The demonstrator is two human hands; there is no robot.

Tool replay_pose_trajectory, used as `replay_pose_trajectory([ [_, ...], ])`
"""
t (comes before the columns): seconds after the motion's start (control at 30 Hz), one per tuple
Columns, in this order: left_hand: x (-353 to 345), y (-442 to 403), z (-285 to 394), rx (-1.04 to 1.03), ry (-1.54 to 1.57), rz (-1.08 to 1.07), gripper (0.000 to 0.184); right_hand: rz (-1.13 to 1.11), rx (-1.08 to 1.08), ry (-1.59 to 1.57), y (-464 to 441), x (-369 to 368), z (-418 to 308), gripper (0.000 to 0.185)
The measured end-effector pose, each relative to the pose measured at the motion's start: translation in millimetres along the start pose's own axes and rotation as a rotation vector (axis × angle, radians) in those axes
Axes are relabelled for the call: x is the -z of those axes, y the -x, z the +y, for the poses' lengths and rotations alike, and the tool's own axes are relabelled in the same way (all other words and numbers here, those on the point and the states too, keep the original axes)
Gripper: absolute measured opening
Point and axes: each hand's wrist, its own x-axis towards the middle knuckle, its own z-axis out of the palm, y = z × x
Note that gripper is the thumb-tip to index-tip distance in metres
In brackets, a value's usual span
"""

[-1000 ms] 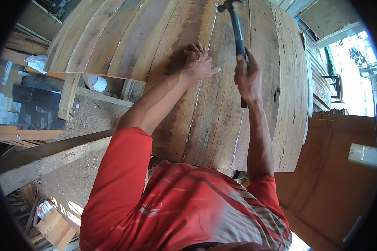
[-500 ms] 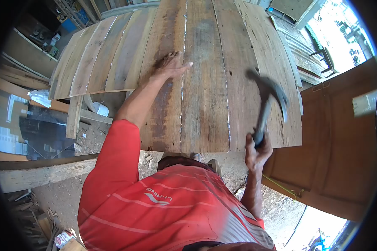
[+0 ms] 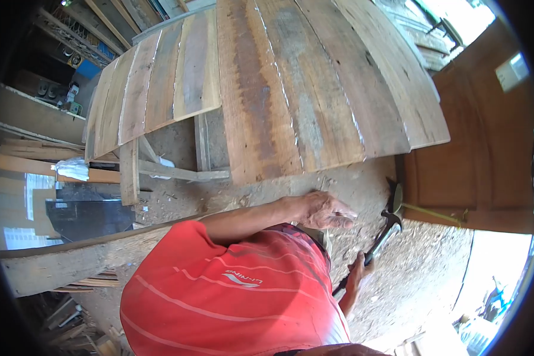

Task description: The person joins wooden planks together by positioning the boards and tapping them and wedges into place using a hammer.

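Note:
My right hand [image 3: 357,272] grips a claw hammer [image 3: 381,238] by its dark handle, low on the right over the dirt floor. The hammer head points up and away from me. In front of my waist my left hand [image 3: 326,210] hovers with its fingers loosely stretched to the right and nothing in them. It is off the wood, just short of the near edge of a large plank panel [image 3: 314,113]. White lines of what looks like glue run along the panel's seams. A second plank panel [image 3: 151,86] lies beside it on the left.
A brown wooden door [image 3: 469,154] stands at the right. Wooden supports [image 3: 129,172] hold up the left panel. A thick beam [image 3: 89,259] crosses at lower left, with scrap wood [image 3: 65,326] below it. Shavings litter the floor [image 3: 409,285].
My left hand has come off the panel and back toward my waist. The hammer has dropped from above the panel to low on the right. My view has shifted.

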Motion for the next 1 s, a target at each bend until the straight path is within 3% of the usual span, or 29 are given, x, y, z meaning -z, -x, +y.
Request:
replay_pose_trajectory([
  [0.13,-100,71,-122,0.561,-0.288,-0.246,0.070,-0.144,-0.209,-0.128,61,-1,8,0.033],
  [0.23,-127,125,-154,0.823,-0.233,-0.364,0.073,-0.149,-0.342,-0.236,70,-2,49,0.033],
  [0.33,-166,185,-193,0.909,-0.276,-0.212,0.074,-0.162,-0.469,-0.392,57,-17,118,0.029],
  [0.4,-181,201,-197,1.041,-0.275,-0.189,0.077,-0.208,-0.488,-0.329,40,-31,183,0.026],
  [0.47,-206,216,-215,1.148,-0.278,-0.161,0.077,-0.184,-0.732,-0.364,26,-51,221,0.026],
  [0.5,-219,222,-231,1.205,-0.273,-0.158,0.077,-0.225,-0.696,-0.329,21,-60,263,0.024],
  [0.53,-237,235,-251,1.163,-0.295,-0.181,0.077,-0.226,-0.832,-0.297,17,-66,277,0.023],
  [0.57,-250,245,-273,1.109,-0.313,-0.203,0.078,-0.168,-0.844,-0.450,18,-84,333,0.023],
  [0.63,-280,233,-284,1.143,-0.426,-0.388,0.080,-0.135,-0.914,-0.541,22,-101,375,0.022],
  [0.73,-303,209,-297,1.210,-0.477,-0.463,0.081,-0.197,-0.950,-0.389,40,-118,427,0.019],
  [0.87,-316,203,-316,1.117,-0.489,-0.465,0.077,-0.219,-1.092,-0.512,30,-113,426,0.027],
  [1.0,-324,188,-313,1.134,-0.472,-0.495,0.075,-0.291,-0.996,-0.385,17,-99,407,0.028],
])
